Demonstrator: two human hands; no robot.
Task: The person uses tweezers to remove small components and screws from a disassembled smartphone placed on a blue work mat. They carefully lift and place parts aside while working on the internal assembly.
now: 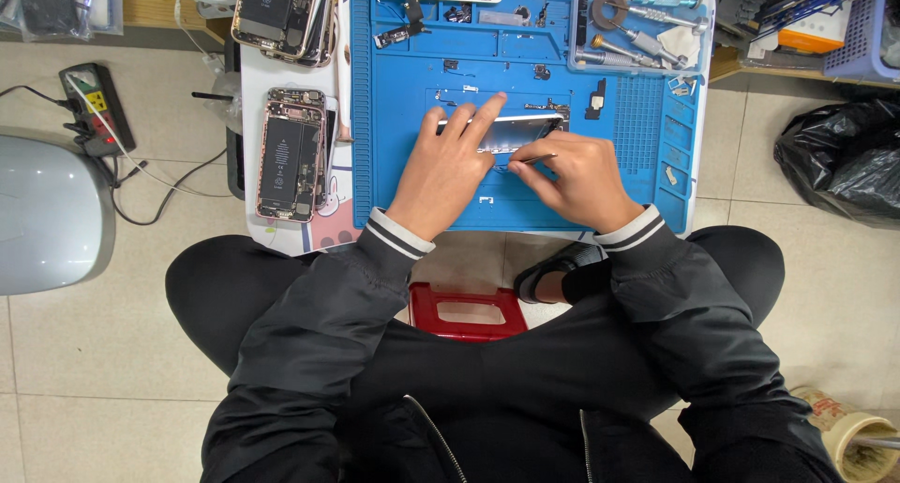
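Note:
A flat silvery phone panel (525,127) lies on a blue work mat (403,164). My left hand (450,164) rests on the panel's left end, fingers spread and pressing it down. My right hand (577,178) sits just below and right of the panel and grips thin metal tweezers (532,160), whose tip points left at the panel's lower edge. Both sleeves are dark with striped cuffs.
An opened pink-edged phone (292,155) lies left of the mat, more opened phones (281,14) at the back. A clear tray of screwdrivers (647,28) sits at the mat's back right. A power strip (97,108) and black bag (844,159) lie on the floor; a red stool (466,309) is below.

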